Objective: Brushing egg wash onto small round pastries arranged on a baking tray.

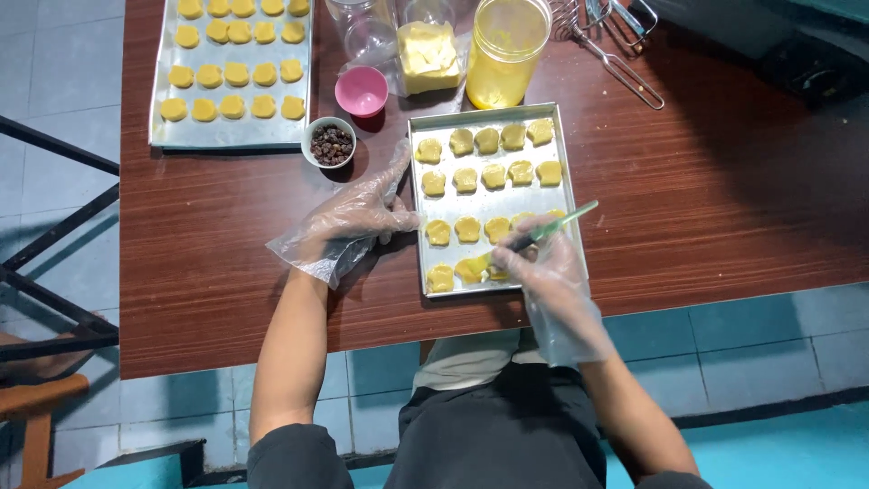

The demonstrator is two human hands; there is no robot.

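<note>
Two gloved hands worked at one baking tray (566,195). Right hand (543,263) pinched a green-handled brush (548,229) over dough pieces (471,268) at six o'clock; left hand (358,217), fingers spread, steadied the tray's nine-o'clock rim.

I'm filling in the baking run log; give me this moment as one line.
left hand: steadies near tray edge | right hand: grip on brush, bristles on front-row cookie

Dark wooden table (724,199). On it: two metal trays (566,163) (163,109), pink cup (361,91), raisin bowl (329,143), yellow jar (505,50), clear jars (367,32), butter block (427,56), whisk (611,45).
</note>
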